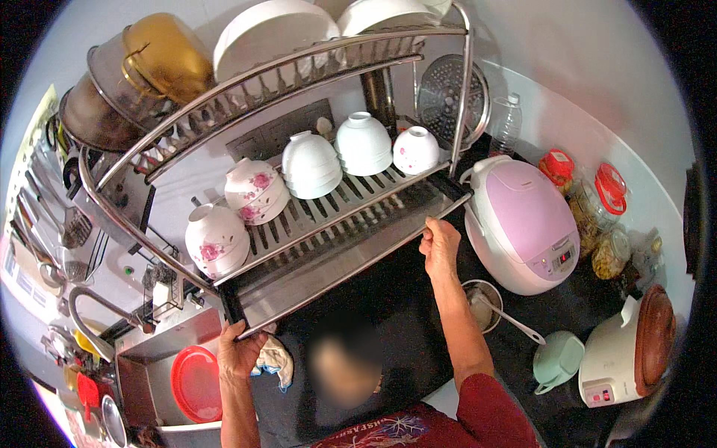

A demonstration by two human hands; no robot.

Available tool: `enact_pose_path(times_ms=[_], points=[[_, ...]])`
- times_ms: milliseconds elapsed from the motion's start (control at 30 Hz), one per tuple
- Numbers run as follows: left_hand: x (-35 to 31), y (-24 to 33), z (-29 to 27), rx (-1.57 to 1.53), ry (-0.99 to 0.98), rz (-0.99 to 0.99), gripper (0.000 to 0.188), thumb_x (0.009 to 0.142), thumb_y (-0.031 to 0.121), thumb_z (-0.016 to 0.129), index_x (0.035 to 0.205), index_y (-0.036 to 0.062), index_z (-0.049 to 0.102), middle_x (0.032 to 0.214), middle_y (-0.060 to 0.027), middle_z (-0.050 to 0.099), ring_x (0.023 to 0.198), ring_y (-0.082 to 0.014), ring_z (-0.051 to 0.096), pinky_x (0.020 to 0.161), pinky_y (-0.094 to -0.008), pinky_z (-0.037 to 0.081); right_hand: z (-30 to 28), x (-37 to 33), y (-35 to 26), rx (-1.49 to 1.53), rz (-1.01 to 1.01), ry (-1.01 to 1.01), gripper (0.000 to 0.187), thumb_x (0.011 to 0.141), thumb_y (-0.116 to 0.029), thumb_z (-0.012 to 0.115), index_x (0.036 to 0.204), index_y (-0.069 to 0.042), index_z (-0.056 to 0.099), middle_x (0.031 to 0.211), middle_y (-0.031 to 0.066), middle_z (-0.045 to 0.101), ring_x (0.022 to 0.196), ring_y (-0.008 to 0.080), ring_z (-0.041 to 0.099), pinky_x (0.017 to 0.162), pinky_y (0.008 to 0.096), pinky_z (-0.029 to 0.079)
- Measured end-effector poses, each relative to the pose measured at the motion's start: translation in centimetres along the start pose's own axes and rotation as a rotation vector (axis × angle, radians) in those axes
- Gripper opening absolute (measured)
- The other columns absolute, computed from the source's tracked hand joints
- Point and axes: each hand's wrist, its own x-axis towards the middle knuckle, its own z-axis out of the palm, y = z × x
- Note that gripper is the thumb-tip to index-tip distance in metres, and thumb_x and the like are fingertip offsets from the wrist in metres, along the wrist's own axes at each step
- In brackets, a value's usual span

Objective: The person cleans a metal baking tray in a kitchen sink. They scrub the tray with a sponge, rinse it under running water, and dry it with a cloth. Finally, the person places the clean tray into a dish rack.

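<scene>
A two-tier metal dish rack (305,237) fills the middle, with a shallow metal drip tray (328,282) jutting from under its lower shelf. My left hand (239,349) is closed on the tray's near left corner. At the right end of its front edge, my right hand (441,243) has its fingers curled closed on the rim. Above the tray, upside-down white bowls (364,144) stand in stacks along the slatted shelf. Among them are flowered bowls (216,243) at the left and a small flowered bowl (417,151) at the right.
Right of the rack stand a pink-and-white rice cooker (526,216), a small pot with a spoon (484,306), a green cup (559,360) and a cream slow cooker (616,355). A cloth (276,362) lies beside the sink, which holds a red basin (196,384).
</scene>
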Motion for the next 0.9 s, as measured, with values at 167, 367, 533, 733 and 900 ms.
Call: enact_pose_path(times_ms=[167, 367, 533, 733, 900], points=[[0.1, -0.3, 0.9, 0.004, 0.074, 0.051, 0.033, 0.072, 0.000, 0.046, 0.105, 0.0006, 0.049, 0.105, -0.0174, 0.057, 0.094, -0.0358, 0.058, 0.081, -0.0485, 0.051, -1.0, -0.6, 0.2, 0.002, 0.024, -0.026, 0.019, 0.077, -0.013, 0.062, 0.068, -0.010, 0.046, 0.058, -0.0019, 0.043, 0.042, 0.0054, 0.033, 0.034, 0.0200, 0.023], [0.3, -0.1, 0.2, 0.045, 0.034, 0.088, 0.030, 0.069, 0.001, 0.051, 0.099, -0.0016, 0.051, 0.095, -0.0158, 0.060, 0.087, -0.0349, 0.059, 0.076, -0.0458, 0.054, -0.6, -1.4, -0.1, -0.190, 0.086, 0.052, 0.033, 0.073, -0.030, 0.070, 0.072, -0.013, 0.042, 0.067, -0.0034, 0.041, 0.056, 0.0074, 0.039, 0.043, 0.0235, 0.031], [0.0, 0.1, -0.3, 0.006, 0.080, 0.058, 0.023, 0.070, 0.002, 0.050, 0.092, 0.0016, 0.054, 0.092, -0.0130, 0.061, 0.084, -0.0322, 0.060, 0.075, -0.0465, 0.053, -0.5, -2.2, -0.5, 0.017, 0.103, -0.036, 0.028, 0.077, -0.025, 0.066, 0.081, -0.008, 0.044, 0.083, 0.0054, 0.054, 0.075, 0.0168, 0.056, 0.055, 0.0350, 0.050], [-1.3, 0.2, 0.9, 0.017, 0.069, 0.030, 0.024, 0.070, 0.002, 0.053, 0.094, 0.0009, 0.053, 0.091, -0.0132, 0.060, 0.085, -0.0331, 0.059, 0.075, -0.0456, 0.054, -1.1, -3.8, -1.9, 0.038, 0.026, -0.055, 0.027, 0.077, -0.021, 0.065, 0.088, -0.002, 0.047, 0.080, 0.0080, 0.054, 0.073, 0.0173, 0.056, 0.052, 0.0339, 0.053], [-2.7, -0.3, 1.0, 0.007, 0.068, 0.068, 0.028, 0.071, 0.002, 0.049, 0.098, 0.0005, 0.053, 0.094, -0.0149, 0.060, 0.084, -0.0332, 0.061, 0.071, -0.0448, 0.055, -0.9, -5.3, -2.8, 0.013, -0.037, -0.038, 0.022, 0.080, -0.023, 0.063, 0.084, -0.005, 0.051, 0.075, 0.0048, 0.054, 0.068, 0.0145, 0.056, 0.055, 0.0349, 0.052]])
